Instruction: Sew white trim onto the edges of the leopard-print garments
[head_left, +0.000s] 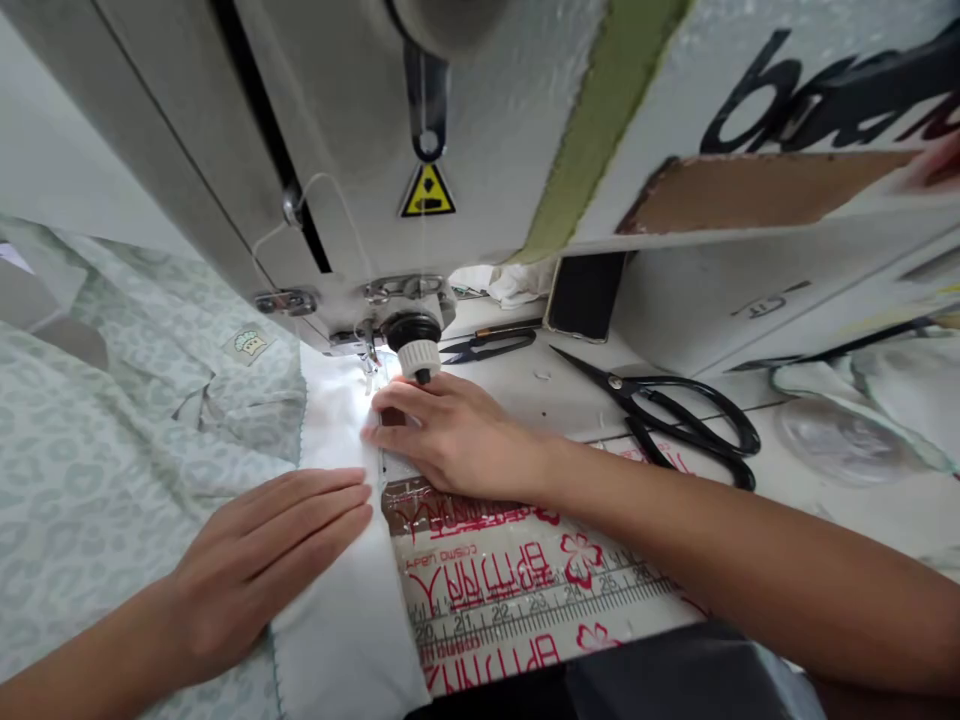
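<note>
A white strip of fabric [341, 600] runs up under the presser foot [369, 365] of a sewing machine [480, 120]. My left hand [262, 565] lies flat on that strip, its fingers stretched out together. By the needle, my right hand [457, 435] rests at the strip's right edge with bent fingers; the fingertips touch the cloth, and whether they pinch it I cannot make out. Pale green leopard-print fabric [97, 480] joins the strip's left side and spreads out left, with a small embroidered patch [250, 344] on it.
Black-handled scissors [660, 400] lie right of my right hand, and a smaller dark pair of snips [491, 345] sits behind it. A printed ruler tape [525, 610] covers the table front. A clear round dish [840, 440] and pale cloth [885, 390] are at the far right.
</note>
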